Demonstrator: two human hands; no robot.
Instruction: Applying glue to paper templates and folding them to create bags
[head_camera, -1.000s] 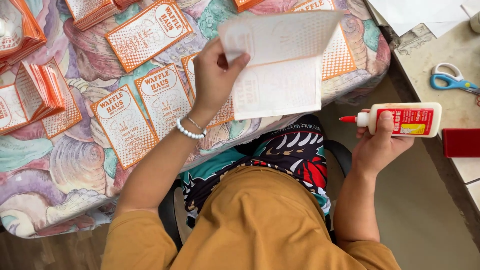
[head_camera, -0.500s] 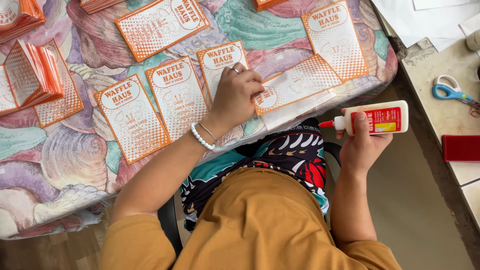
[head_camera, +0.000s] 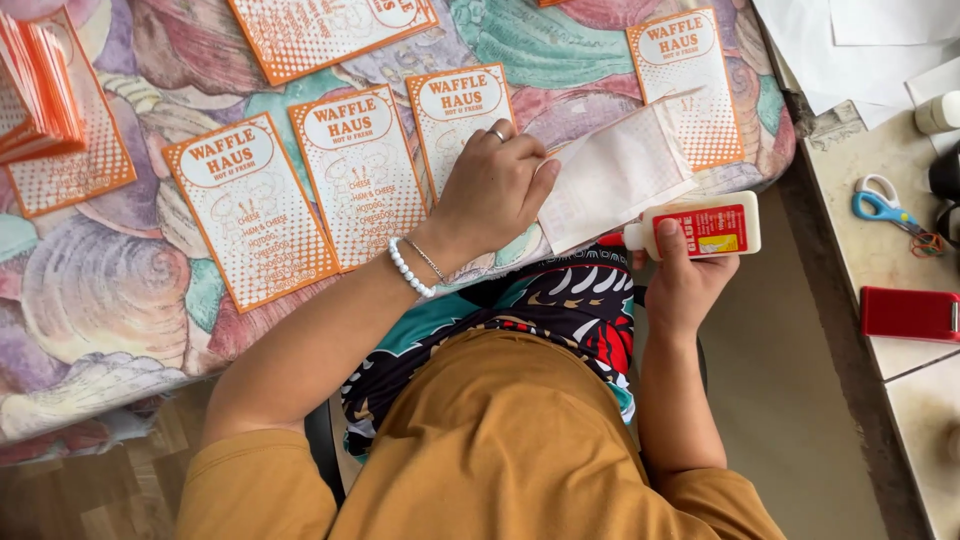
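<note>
My left hand (head_camera: 495, 185) presses down on the left edge of a white paper bag (head_camera: 615, 175) that lies flat and face down at the near edge of the cloth-covered table (head_camera: 120, 310). My right hand (head_camera: 688, 283) holds a white glue bottle (head_camera: 700, 227) with a red label, lying sideways, its red tip touching the bag's lower right corner. Three orange-and-white printed cards (head_camera: 350, 170) lie in a row to the left of my left hand, and another (head_camera: 685, 85) sits just beyond the bag.
A stack of orange-edged bags (head_camera: 40, 85) stands at the far left. On the beige counter (head_camera: 880, 250) to the right lie blue-handled scissors (head_camera: 885, 205), a red flat case (head_camera: 910, 313) and white paper sheets (head_camera: 850, 40). A larger printed card (head_camera: 330, 30) lies at the top.
The paper, held up in my left hand a second ago, now lies flat on the table under that hand. My right hand has brought the glue bottle left to the bag's corner.
</note>
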